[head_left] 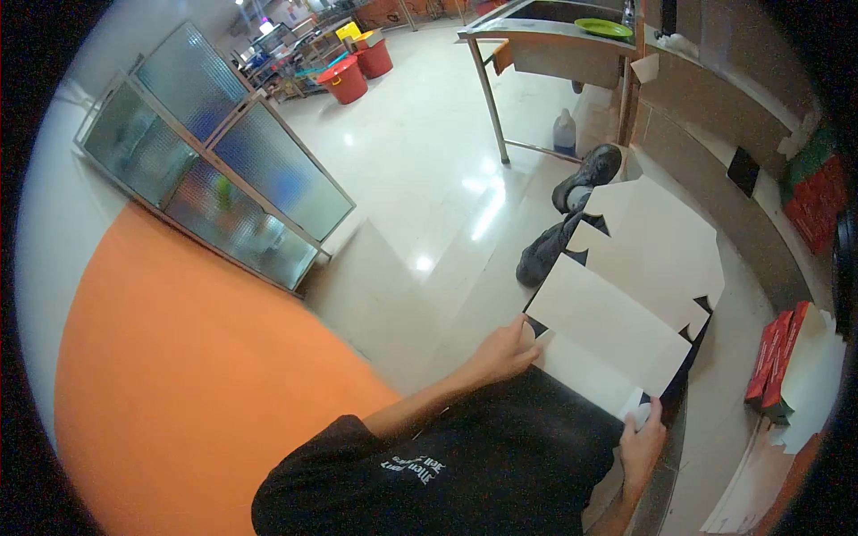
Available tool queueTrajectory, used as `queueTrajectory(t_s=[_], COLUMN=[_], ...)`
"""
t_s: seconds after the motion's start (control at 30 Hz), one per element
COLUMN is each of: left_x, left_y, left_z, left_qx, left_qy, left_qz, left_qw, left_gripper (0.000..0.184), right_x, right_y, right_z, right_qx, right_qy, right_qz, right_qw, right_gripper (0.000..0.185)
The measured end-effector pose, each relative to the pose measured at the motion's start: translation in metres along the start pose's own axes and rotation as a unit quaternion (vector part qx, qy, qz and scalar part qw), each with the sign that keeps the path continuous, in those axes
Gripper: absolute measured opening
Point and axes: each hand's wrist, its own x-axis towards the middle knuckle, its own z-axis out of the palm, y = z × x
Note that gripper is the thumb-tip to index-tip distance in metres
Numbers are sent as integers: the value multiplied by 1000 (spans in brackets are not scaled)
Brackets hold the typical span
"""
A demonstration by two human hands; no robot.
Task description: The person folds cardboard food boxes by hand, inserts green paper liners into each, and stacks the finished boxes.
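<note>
An unfolded white cardboard box blank (608, 308) lies across my lap and legs, with notched edges and crease lines. My left hand (511, 351) grips its near left corner, beside a cut-out notch, with the fingers closed round a side flap. At the near right corner my right hand (645, 433) pinches another small flap, the thumb on top. The near panel looks slightly raised along its fold. The far end of the blank widens into a panel with angled corners and reaches out over my shins.
Dark shoes (547, 255) show beyond the blank. Red-sided flat boxes (776, 357) and pale sheets (737, 482) lie at the right. A phone-like dark object (742, 171) rests on the ledge. A metal sink stand (554, 62), glass-panelled frame (214, 152) and red buckets (343, 82) stand farther off.
</note>
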Motion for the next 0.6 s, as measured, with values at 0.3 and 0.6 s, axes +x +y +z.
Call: queueTrajectory(t_s=[0.3,0.6], left_x=[3,11], left_y=[-7,-30], left_z=[-11,-4], left_qx=[-249,-349], left_qy=[-117,-191], left_qz=[-95,-130], left_qw=[957,908], left_gripper=[46,37], right_x=[11,11], right_y=[7,14], right_z=[-24,-29], right_qx=[-3,-99], right_qy=[-126,-130], right_qz=[-98,-167], right_qw=[987,972], right_gripper=[56,53])
